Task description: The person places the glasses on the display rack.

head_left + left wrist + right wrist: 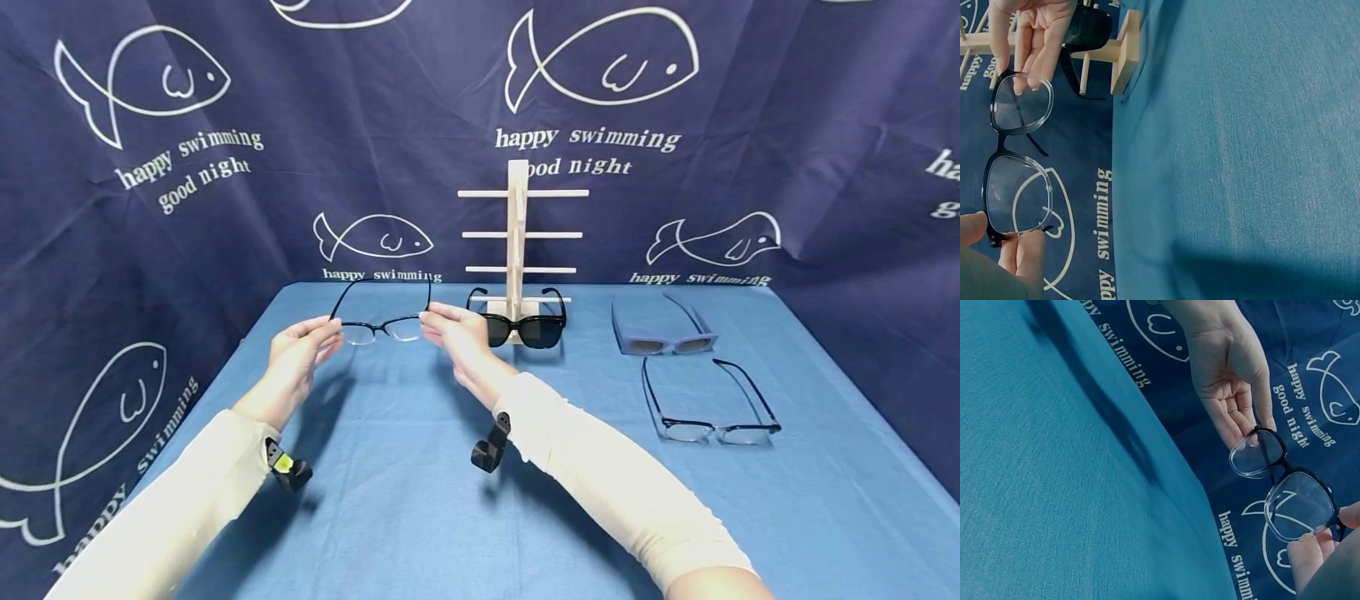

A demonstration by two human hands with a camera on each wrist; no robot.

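A pair of clear-lensed eyeglasses (383, 327) with a black upper frame is held up above the table, temples unfolded and pointing away. At its left hinge corner, my left hand (294, 360) pinches the frame between thumb and fingers. My right hand (467, 343) pinches the opposite corner. Both lenses (1019, 194) show between the hands in the left wrist view, and the eyeglasses (1280, 467) appear tilted in the right wrist view. Just right of my right hand, black sunglasses (542, 332) sit on the lowest bar of a wooden display rack (517, 217).
Blue-framed sunglasses (667, 343) lie on the right part of the blue table (390, 500). Nearer lie black half-rimmed eyeglasses (712, 431), temples unfolded. Above the black sunglasses, the rack's upper bars (555, 235) stick out to both sides. A dark blue fish-print curtain (420, 108) hangs behind.
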